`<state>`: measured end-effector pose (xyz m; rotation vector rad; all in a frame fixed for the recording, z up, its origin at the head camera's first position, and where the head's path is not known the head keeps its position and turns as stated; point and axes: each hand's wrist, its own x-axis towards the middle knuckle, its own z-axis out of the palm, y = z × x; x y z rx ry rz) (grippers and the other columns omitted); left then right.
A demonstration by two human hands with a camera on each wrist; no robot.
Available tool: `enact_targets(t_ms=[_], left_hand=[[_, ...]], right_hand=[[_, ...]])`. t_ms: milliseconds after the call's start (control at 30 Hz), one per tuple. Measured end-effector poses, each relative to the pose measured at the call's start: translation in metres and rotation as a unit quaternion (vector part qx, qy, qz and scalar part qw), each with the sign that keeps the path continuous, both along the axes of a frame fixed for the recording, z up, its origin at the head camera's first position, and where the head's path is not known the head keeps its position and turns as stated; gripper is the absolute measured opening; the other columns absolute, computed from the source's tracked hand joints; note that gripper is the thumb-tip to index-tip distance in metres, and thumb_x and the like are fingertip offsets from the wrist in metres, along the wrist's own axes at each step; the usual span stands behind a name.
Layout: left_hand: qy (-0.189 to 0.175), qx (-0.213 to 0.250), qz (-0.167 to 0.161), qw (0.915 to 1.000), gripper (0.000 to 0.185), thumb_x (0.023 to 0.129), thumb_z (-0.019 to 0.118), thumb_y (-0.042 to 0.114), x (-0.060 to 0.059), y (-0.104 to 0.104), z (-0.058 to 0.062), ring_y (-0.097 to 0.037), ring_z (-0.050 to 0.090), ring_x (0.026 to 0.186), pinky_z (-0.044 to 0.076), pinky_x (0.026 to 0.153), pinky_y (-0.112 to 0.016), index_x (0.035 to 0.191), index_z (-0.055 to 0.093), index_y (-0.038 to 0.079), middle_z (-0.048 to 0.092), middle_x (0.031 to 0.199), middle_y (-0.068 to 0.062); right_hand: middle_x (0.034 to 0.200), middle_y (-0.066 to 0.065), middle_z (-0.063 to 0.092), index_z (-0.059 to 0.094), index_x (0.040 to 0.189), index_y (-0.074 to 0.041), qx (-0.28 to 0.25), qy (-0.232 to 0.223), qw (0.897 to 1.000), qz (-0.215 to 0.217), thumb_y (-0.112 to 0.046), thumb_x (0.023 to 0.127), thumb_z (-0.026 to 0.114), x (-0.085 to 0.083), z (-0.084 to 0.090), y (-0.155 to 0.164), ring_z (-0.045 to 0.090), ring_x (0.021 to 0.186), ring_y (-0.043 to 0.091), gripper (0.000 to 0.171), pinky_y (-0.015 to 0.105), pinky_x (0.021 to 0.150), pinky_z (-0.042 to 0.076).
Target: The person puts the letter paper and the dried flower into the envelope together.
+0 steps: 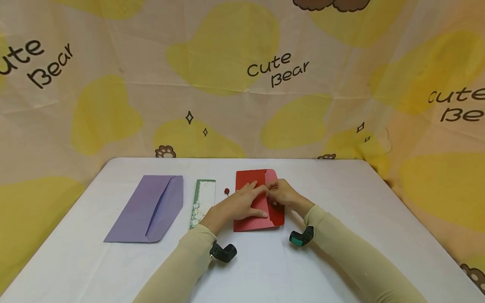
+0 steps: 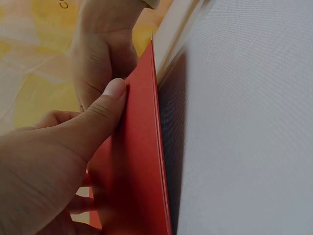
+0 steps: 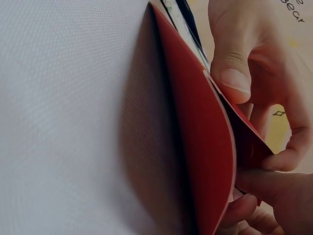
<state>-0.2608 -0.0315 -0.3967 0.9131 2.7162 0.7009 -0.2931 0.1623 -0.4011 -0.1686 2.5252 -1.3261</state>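
A red envelope [image 1: 257, 221] lies on the white table [image 1: 333, 198] in front of me, long side running away from me. My left hand [image 1: 250, 202] rests flat on its left half, fingers straight, the thumb [image 2: 105, 110] pressing the red paper [image 2: 137, 161]. My right hand [image 1: 274, 194] pinches the envelope's flap [image 3: 205, 132] at the middle of its right side, and the flap stands lifted off the table [image 3: 73, 122]. The right hand's fingers [image 3: 264, 183] curl under the flap's edge, with a finger of the left hand [image 3: 234, 58] just beyond.
A purple envelope [image 1: 149, 208] with its flap open lies to the left. Beside it is a narrow green and white card [image 1: 203, 202], then a tiny red object [image 1: 227, 191]. A yellow-patterned cloth [image 1: 242, 84] hangs behind the table.
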Motion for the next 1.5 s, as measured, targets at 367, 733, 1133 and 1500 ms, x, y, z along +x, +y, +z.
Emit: enact_targets(t_ms=[367,733,1133,1500], left_hand=[[-0.003,0.001,0.000,1.0000,0.065,0.089,0.074,0.048,0.001,0.000,-0.001,-0.041,0.023,0.156,0.032,0.118,-0.065,0.144,0.046,0.029,0.027,0.166,-0.019],[-0.006,0.002,0.002,1.0000,0.074,0.089,0.073,0.051,0.001,-0.001,-0.001,-0.042,0.022,0.155,0.032,0.118,-0.065,0.152,0.040,0.028,0.025,0.167,-0.019],[-0.001,0.008,-0.004,1.0000,0.072,0.089,0.072,0.051,0.001,-0.002,-0.001,-0.044,0.023,0.154,0.032,0.117,-0.066,0.150,0.041,0.028,0.027,0.166,-0.020],[-0.002,0.007,-0.003,1.0000,0.070,0.089,0.072,0.052,0.002,-0.002,0.001,-0.043,0.023,0.155,0.032,0.117,-0.067,0.149,0.042,0.029,0.026,0.166,-0.020]], right_hand=[[0.069,-0.003,0.065,0.070,0.112,0.001,0.010,-0.015,1.000,-0.003,-0.012,0.094,0.063,0.000,0.002,0.007,0.050,0.055,0.010,0.023,0.021,0.052,0.042],[0.081,0.003,0.074,0.072,0.107,0.002,-0.018,-0.007,1.000,-0.004,-0.016,0.094,0.069,0.003,0.004,0.013,0.050,0.055,0.009,0.022,0.021,0.054,0.046],[0.077,-0.002,0.070,0.072,0.107,0.002,-0.052,-0.015,0.998,-0.025,-0.016,0.096,0.068,0.005,0.002,0.016,0.051,0.059,0.010,0.021,0.021,0.058,0.047],[0.076,-0.002,0.070,0.069,0.111,0.003,-0.089,-0.024,0.995,-0.046,-0.016,0.097,0.067,0.006,-0.001,0.016,0.052,0.062,0.010,0.024,0.019,0.060,0.047]])
